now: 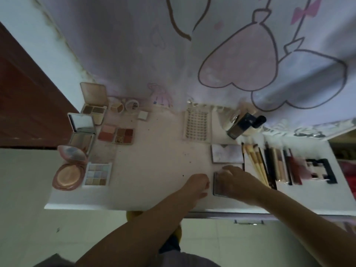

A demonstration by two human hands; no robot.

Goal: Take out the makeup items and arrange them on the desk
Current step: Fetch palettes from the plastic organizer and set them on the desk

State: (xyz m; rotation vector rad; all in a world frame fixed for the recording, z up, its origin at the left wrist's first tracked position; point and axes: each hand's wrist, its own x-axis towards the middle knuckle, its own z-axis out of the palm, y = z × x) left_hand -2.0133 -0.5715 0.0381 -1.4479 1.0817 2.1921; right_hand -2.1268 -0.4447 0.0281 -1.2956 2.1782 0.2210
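While a grey palette (218,185) is pinned flat near the desk's (154,160) front edge by the right hand (234,180) (fingers spread over it), the brushes (256,164) beside it could be knocked; the left hand (198,183) is loosely curled, empty.

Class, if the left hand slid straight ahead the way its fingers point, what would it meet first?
Probably the dark compact under the right hand; the left hand points right towards it, almost touching.

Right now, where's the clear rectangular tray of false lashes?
In the head view, the clear rectangular lash tray lies at the desk's back centre, left of the dark foundation bottle.
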